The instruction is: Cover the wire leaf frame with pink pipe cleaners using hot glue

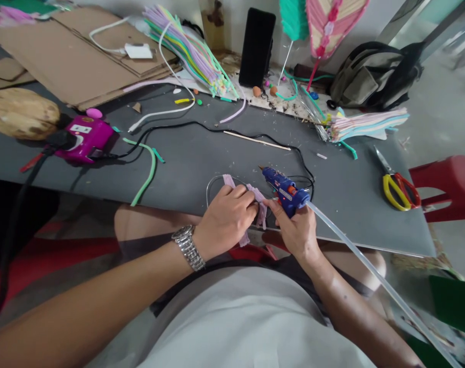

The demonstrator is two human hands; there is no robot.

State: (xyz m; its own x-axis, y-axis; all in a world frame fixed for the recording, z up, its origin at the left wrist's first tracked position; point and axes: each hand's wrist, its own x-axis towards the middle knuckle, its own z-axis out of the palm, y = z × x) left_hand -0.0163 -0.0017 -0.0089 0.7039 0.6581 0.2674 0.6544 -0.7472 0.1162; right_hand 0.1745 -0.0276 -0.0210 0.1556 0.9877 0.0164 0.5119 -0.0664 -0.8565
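On the near edge of the grey desk (370, 230), the left hand's fingers (240, 193) clench a lilac pipe-cleaner fringe (260, 204), seemingly lying crosswise on a thin wire loop (212, 188), while the right hand (291, 232) grips a blue hot glue gun (282, 185) just beside it.

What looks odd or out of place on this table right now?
The clear glue stick looks odd: it is unusually long, running from the back of the blue hot glue gun, past the right hand, and well beyond the grey tabletop.
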